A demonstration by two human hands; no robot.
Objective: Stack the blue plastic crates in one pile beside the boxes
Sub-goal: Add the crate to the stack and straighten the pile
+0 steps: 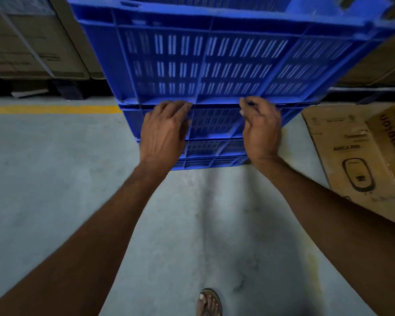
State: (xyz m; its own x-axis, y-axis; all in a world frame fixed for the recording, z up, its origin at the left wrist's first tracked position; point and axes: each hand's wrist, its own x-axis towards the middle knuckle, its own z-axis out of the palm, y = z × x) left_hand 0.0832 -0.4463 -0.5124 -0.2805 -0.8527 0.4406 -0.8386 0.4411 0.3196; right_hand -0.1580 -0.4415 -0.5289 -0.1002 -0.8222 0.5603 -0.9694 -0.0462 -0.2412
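Sandalled foot (209, 302) planted; left hand (163, 131) spread flat, right hand (261, 131) half-curled, against crate stack (205, 65), likely steadying it beside box (360, 153).

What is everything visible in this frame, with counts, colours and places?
blue slotted plastic crates: one stack, at least four visible, blue, centre, on the floor.
brown printed cardboard box: one, brown, right of the stack.
strapped cardboard cartons: several, brown, upper left, behind the stack.
grey concrete floor: one, grey, underfoot.
yellow painted floor line: one, yellow, left, beside the stack.
sandalled foot: one, bottom centre.
left hand: fingers at the top crate's lower edge, no closed grip.
right hand: fingers curled at the same edge, grip unclear.
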